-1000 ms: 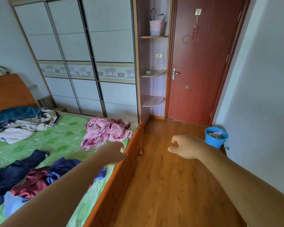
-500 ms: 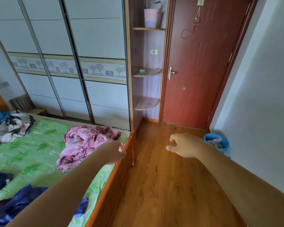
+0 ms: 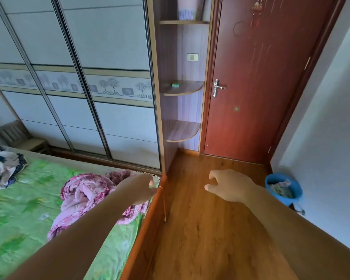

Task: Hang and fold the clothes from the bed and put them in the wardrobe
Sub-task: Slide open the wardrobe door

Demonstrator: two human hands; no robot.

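Pink floral garment (image 3: 85,196) is lying crumpled at the corner of the bed (image 3: 18,209), at 8 o'clock from the left hand (image 3: 138,188), stretching from 1 toward 7 o'clock. That hand is hovering just beside it, loosely curled and empty. The right hand (image 3: 229,186), equally slack and empty, is hanging over the floor (image 3: 210,239) at 3 o'clock, well apart, so the left is likely making the pickup.

One wide-angle head view looks forward and down from above the bed (image 3: 18,219) edge, the bed's corner close at lower left. It faces the wardrobe (image 3: 109,47) and door (image 3: 261,87) across the floor (image 3: 210,239). Both forearms enter from the bottom, left hand (image 3: 141,188) and right hand (image 3: 228,185) near mid-frame.
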